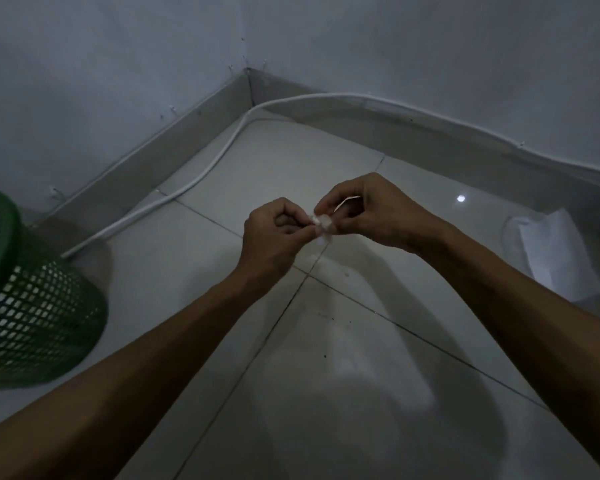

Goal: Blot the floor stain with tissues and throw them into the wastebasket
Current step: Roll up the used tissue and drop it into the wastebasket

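Observation:
Both my hands are held together above the white tiled floor, in the middle of the view. My left hand (274,230) and my right hand (374,213) both pinch a small crumpled white tissue (323,221) between their fingertips. A thin white edge of the tissue shows inside my right hand's curled fingers. The green mesh wastebasket (32,306) stands on the floor at the far left, well apart from my hands. A few small dark specks (326,355) lie on the tile below my hands; I cannot make out a clear stain in the dim light.
A white tissue pack (558,254) lies on the floor at the right. A white cable (194,181) runs along the grey skirting into the room's corner. The walls meet behind my hands.

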Demonstrator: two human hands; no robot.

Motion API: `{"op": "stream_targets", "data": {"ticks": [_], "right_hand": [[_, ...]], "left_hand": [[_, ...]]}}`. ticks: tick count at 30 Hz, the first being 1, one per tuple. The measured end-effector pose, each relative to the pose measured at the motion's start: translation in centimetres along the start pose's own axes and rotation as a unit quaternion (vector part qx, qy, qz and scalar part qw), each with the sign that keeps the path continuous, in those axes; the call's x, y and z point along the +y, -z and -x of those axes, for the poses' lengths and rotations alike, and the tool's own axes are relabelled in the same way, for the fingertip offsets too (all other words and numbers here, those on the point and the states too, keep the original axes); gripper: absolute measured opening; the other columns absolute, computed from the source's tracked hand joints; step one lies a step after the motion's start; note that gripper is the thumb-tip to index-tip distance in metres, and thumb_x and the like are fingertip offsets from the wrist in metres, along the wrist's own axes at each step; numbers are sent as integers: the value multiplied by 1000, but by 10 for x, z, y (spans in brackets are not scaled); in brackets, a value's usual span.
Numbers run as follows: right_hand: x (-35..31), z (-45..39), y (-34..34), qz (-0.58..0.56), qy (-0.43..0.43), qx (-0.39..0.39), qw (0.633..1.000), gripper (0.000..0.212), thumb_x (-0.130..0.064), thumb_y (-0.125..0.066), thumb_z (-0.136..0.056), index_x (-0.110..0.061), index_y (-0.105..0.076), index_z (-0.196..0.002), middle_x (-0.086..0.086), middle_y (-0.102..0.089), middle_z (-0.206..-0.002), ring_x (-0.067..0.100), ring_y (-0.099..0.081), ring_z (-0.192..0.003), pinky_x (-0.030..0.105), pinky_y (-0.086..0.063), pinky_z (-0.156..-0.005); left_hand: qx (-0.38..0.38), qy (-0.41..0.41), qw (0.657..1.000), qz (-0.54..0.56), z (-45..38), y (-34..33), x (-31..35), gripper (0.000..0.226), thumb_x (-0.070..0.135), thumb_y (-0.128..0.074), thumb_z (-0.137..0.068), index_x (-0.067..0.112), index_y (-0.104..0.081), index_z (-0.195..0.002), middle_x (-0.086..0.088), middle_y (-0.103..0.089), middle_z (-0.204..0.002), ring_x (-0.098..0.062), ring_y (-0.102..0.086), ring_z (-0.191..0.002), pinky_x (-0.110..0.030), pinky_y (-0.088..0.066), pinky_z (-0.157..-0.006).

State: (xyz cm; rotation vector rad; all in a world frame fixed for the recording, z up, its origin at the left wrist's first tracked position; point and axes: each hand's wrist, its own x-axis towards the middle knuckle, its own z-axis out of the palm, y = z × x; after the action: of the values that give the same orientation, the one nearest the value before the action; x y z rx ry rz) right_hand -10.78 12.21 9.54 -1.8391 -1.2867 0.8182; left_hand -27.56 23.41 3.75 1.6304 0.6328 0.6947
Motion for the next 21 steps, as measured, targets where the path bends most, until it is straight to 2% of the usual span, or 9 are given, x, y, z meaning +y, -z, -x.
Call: {"op": "stream_targets", "data": {"ticks": [6, 10, 13, 16, 18, 21], "right_hand": [[-24, -14, -14, -27, 59, 45, 997, 22, -8, -83, -84, -16, -78, -104, -1, -79, -94, 14, -77, -87, 41, -64, -88], [-42, -26, -29, -88, 93, 67, 989, 22, -13, -86, -82, -13, -76, -102, 5, -79, -94, 23, -78, -87, 42, -65, -86], [-57, -35, -41, -131, 120, 80, 981, 20, -19, -85, -82, -12, -76, -98, 7, -78, -91, 24, -77, -84, 33, -65, -80], [-80, -43, -57, -157, 145, 78, 974, 16, -19, -84, -84, -12, -77, -97, 4, -78, -90, 17, -76, -80, 23, -59, -71], [-98, -49, -69, -170, 162, 63, 970, 13, -20, -80, -89, -15, -79, -100, 1, -79, -93, 15, -75, -83, 25, -59, -72], [-128, -55, -89, -179, 201, 17, 963, 18, -22, -68, -99, -22, -77, -114, -5, -79, -106, 16, -74, -98, 33, -63, -83]], "left_hand": [[24, -7, 999, 26, 2, 29, 22, 39, 8, -84, -80, 10, -67, -114, -10, -79, -88, -22, -78, -83, -29, -62, -74], [50, -28, 998, 26, 6, 54, 36, 29, 9, -83, -82, 5, -72, -108, -11, -79, -87, -25, -78, -83, -31, -62, -73], [78, -22, 996, 27, 12, 72, 47, 26, 9, -81, -84, 5, -72, -108, -11, -79, -87, -27, -77, -84, -38, -64, -76], [108, -30, 993, 22, 19, 92, 62, 22, 8, -79, -86, 6, -71, -107, -10, -79, -87, -27, -77, -83, -43, -64, -78], [138, -35, 990, 20, 25, 108, 75, 20, 9, -78, -87, 7, -71, -106, -9, -79, -87, -26, -78, -83, -42, -64, -78], [208, -38, 977, 13, 38, 138, 94, 16, 8, -77, -88, 8, -72, -103, -8, -80, -86, -26, -78, -81, -41, -65, -76]]}}
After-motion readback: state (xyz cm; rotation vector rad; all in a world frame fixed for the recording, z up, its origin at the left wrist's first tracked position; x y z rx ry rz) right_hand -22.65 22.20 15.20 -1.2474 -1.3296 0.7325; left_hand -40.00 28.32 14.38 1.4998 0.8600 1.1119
